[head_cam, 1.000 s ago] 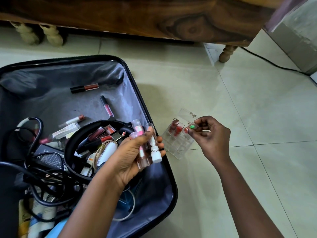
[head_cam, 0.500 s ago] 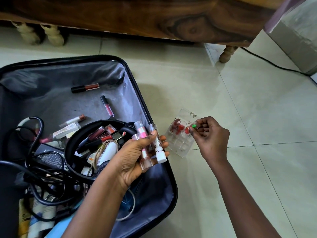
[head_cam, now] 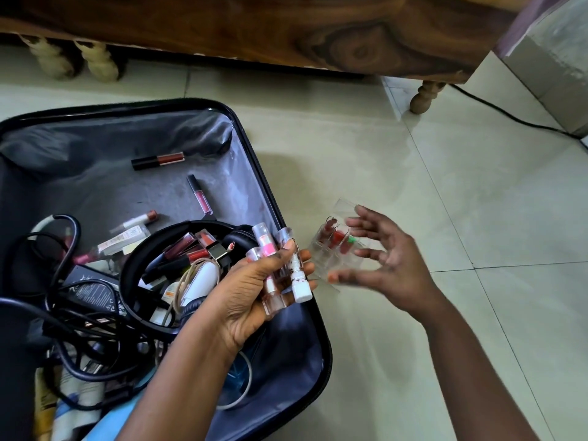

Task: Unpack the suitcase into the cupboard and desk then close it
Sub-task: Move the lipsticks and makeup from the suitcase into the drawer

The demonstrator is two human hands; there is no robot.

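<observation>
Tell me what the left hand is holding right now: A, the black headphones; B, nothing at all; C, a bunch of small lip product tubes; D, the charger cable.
C: the left hand has its fingers curled round a bunch of small lip product tubes above the open suitcase, while the black headphones lie inside it.

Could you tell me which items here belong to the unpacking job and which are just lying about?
Part of the job:
- open black suitcase with grey lining
- bundle of small clear tubes gripped in the left hand
- clear plastic lipstick organiser beside the open right hand
- black headphones
- tangled black cables

Just lying about:
- dark wooden furniture
- black floor cord
</observation>
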